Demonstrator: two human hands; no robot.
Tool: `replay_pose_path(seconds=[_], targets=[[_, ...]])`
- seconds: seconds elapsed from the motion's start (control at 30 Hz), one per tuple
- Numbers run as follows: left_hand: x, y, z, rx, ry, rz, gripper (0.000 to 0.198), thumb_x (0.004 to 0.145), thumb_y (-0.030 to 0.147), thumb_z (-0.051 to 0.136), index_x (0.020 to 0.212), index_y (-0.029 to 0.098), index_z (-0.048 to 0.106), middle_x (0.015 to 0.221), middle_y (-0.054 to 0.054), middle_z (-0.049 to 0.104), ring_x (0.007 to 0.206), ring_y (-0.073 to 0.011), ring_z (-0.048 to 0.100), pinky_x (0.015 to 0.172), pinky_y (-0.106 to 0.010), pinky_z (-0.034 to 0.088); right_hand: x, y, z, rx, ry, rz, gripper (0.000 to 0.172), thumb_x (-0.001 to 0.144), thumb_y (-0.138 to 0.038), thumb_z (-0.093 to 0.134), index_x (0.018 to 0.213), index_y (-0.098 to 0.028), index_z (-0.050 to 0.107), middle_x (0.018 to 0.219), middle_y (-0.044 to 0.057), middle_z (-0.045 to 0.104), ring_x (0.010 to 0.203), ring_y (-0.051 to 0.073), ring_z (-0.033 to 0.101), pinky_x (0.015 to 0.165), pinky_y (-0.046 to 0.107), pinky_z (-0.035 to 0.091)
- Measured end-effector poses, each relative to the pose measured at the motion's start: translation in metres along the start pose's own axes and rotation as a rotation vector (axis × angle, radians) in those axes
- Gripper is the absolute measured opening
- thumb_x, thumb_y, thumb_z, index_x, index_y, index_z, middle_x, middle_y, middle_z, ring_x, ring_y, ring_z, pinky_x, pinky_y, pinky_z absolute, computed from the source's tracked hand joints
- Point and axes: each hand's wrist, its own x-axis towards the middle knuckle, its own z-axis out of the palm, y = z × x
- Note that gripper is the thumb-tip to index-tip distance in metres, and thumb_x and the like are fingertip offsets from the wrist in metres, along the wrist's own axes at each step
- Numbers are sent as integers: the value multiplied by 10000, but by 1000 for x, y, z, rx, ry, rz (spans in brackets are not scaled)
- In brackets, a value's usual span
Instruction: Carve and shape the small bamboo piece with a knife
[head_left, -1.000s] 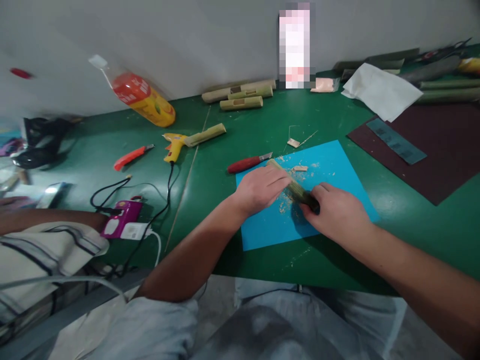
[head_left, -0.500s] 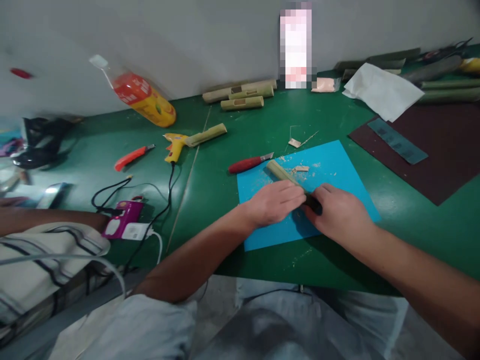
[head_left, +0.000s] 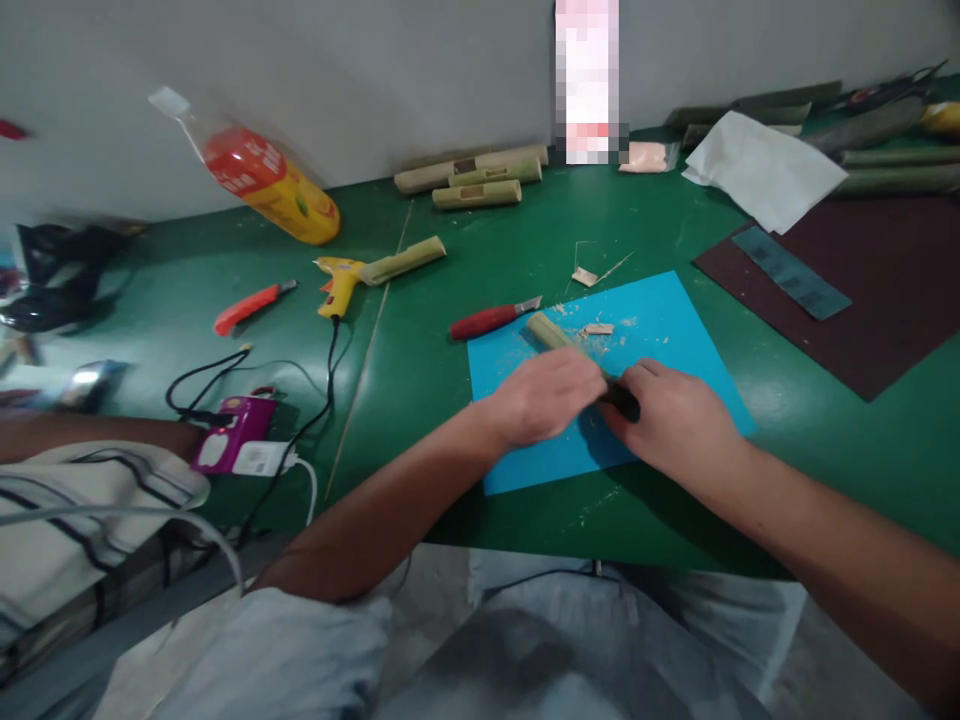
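A short green bamboo piece [head_left: 551, 335] lies slantwise on a blue sheet [head_left: 660, 325] on the green table [head_left: 465, 270]. My left hand [head_left: 544, 398] lies over its middle with fingers closed on it, slightly blurred. My right hand [head_left: 679, 420] grips the dark near end of the piece. Pale shavings [head_left: 600, 330] are scattered on the blue sheet by the piece's far end. A red-handled knife [head_left: 491, 320] rests just left of the sheet.
A yellow glue gun [head_left: 337, 283], an orange cutter [head_left: 247, 307], a tilted bottle [head_left: 262, 185], bamboo pieces [head_left: 469, 180], a purple box [head_left: 225, 448] with cables, white paper [head_left: 761, 170] and a dark mat [head_left: 862, 300]. Another person's arm [head_left: 90, 440] at left.
My left hand has slid along the bamboo piece toward me and my right hand, baring its far end. The right hand has kept its grip.
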Motion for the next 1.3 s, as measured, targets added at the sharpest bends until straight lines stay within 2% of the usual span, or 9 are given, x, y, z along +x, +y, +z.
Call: replay_pose_path(seconds=[0.2,0.3,0.43,0.57,0.7,0.83,1.0,1.17,1.3], targets=[[5,1,0,11,48,-48,165,1089,186,490,1096,178,655,974,-57,753,871,-186,702,779,-347,600,1,-1,-2,-1,-20,22,206,986,-357,641,940,-167,707,978,103,723,804,232,657,627,360,299],[5,4,0,-51,-25,15,241,1114,186,418,1090,192,658,924,-40,746,820,-167,687,742,-321,591,1,-2,-4,-7,-38,10,190,986,-339,641,957,-164,711,982,109,726,806,235,660,623,360,294],[1,6,-2,-21,-52,-79,201,1111,212,463,1066,187,657,943,-53,755,858,-193,705,756,-358,586,3,-1,-3,-18,-26,50,234,994,-370,635,942,-158,718,970,118,725,787,235,655,616,362,288],[0,7,-8,19,-88,-43,187,1101,201,485,1068,187,669,955,-46,753,833,-180,692,752,-341,575,2,-1,-3,-17,-13,48,215,985,-353,641,944,-156,716,965,120,730,770,230,647,610,361,274],[1,-2,-10,80,25,-143,102,1071,194,562,1119,192,652,1053,-44,755,933,-175,701,828,-335,595,2,-2,-4,1,-9,44,218,977,-369,653,921,-166,707,948,111,726,751,221,635,609,356,269],[5,-2,-4,52,-37,-205,143,1084,205,520,1086,193,662,1040,-64,746,946,-187,682,852,-357,583,3,-2,-2,2,-2,55,213,969,-371,662,911,-170,703,936,108,719,739,220,627,603,354,252],[10,13,-1,-13,-141,-121,247,1111,224,439,1029,195,670,981,-57,738,876,-184,682,813,-336,573,0,0,0,13,28,7,190,971,-358,656,933,-178,699,929,103,712,736,218,623,597,355,249],[9,10,-3,39,-77,-156,240,1114,247,441,1042,194,664,988,-53,743,889,-192,680,803,-350,581,1,-2,-2,3,14,38,201,974,-363,644,923,-175,696,933,110,712,738,216,615,603,353,267],[13,13,3,-15,-148,-90,344,1132,229,380,947,189,668,877,-52,712,806,-184,657,736,-346,566,1,-3,-2,4,-11,11,161,971,-311,632,944,-168,701,942,111,712,746,215,612,603,351,254]])
